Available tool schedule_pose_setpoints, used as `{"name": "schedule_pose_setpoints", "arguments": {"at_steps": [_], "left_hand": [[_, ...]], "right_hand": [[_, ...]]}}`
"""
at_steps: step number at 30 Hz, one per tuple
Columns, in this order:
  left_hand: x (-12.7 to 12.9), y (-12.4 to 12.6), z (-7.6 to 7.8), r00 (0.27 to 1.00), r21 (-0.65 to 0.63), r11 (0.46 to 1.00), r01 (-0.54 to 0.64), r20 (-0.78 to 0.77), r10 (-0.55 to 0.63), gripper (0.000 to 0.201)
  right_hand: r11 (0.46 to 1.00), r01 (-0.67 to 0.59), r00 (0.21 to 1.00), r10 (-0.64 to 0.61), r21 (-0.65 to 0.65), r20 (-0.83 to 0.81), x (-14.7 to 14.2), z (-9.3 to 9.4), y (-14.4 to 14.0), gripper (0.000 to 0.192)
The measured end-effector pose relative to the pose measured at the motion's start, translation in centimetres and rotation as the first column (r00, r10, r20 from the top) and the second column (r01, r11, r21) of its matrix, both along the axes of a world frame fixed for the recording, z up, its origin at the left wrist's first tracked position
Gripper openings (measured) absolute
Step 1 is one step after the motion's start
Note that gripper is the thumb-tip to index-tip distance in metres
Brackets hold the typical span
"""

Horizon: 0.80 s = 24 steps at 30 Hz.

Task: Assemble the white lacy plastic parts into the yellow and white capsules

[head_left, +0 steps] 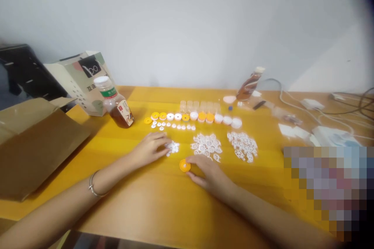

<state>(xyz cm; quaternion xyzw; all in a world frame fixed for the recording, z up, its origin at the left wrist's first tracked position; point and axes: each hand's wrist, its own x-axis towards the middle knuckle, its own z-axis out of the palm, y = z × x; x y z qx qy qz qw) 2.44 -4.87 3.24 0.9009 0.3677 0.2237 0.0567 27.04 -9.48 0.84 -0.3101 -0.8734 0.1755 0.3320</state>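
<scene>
My left hand (150, 148) reaches over a small pile of white pieces (174, 147), its fingertips and thumb at the pile's left edge with a gap between them. Any piece between those fingers is too small to make out. Between thumb and fingers, my right hand (207, 173) holds an orange disc (184, 165) with a white centre, just above the table. Past it lie a heap of white openwork plastic pieces (207, 144) and a second heap of similar white pieces (242, 146). A row of small white pegged pieces (174, 126) stands behind the left hand.
Behind are a row of orange and white discs (186, 117) and clear cups (200, 106). At left stand a jar of brown liquid (115, 105), a paper bag (87, 81) and an open cardboard box (37, 148). A tilted bottle (249, 85) and cables (292, 105) are at right.
</scene>
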Motion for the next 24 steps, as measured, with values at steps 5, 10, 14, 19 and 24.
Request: {"name": "schedule_pose_setpoints", "arguments": {"at_steps": [5,10,14,19,24], "left_hand": [[0.0,0.3,-0.8,0.999,-0.026,0.999,-0.022,0.037,0.023,0.021],[0.2,0.9,-1.2,0.994,-0.089,0.996,-0.015,0.104,0.024,0.019],[0.7,0.5,-1.3,0.982,-0.054,0.999,0.005,0.186,0.005,0.017],[1.9,-1.7,-1.4,0.943,-0.053,0.989,0.140,0.310,-0.117,0.021],[2.9,-3.1,-1.8,0.911,-0.101,0.970,0.221,0.376,-0.168,0.020]], "right_hand": [[0.999,-0.001,1.000,0.002,-0.041,0.023,0.1,0.1,0.1,0.027],[0.997,0.001,1.000,0.000,-0.073,0.014,0.1,0.1,0.3,0.029],[0.997,-0.002,1.000,0.000,-0.080,-0.022,0.1,0.0,0.2,0.028],[0.997,-0.004,0.999,0.000,-0.081,-0.044,0.0,0.1,0.2,0.028],[0.997,-0.019,0.999,0.016,-0.070,-0.042,0.1,0.6,0.2,0.028]]}}
